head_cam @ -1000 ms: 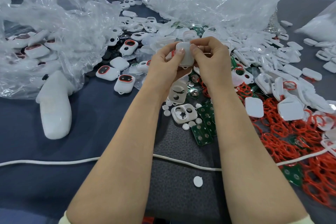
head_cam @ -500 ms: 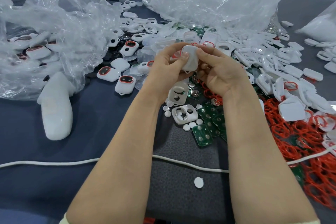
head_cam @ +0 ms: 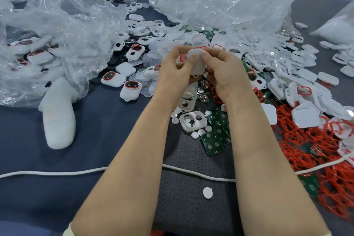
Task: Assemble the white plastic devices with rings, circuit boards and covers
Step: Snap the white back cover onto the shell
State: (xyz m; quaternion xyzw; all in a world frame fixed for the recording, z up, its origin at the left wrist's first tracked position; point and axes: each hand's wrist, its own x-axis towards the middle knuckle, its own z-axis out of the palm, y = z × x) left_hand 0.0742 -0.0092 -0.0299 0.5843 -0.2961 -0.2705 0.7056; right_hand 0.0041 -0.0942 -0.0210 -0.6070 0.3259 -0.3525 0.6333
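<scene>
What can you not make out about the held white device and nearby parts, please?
Head view:
- white device: inside hidden by its own back and the fingers of left hand and right hand.
- plastic bag contents: blurred by crinkled film.
- red rings: cut off by right edge.

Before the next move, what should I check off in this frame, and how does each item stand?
1. Both hands on device: ok; left hand and right hand grip it, thumbs on top.
2. Red ring present: ok, shows at the device's left edge.
3. Anything fitted inside: cannot tell, hidden.
4. Device closed all round: cannot tell.
5. Spare boards nearby: ok, lying between the forearms.
</scene>
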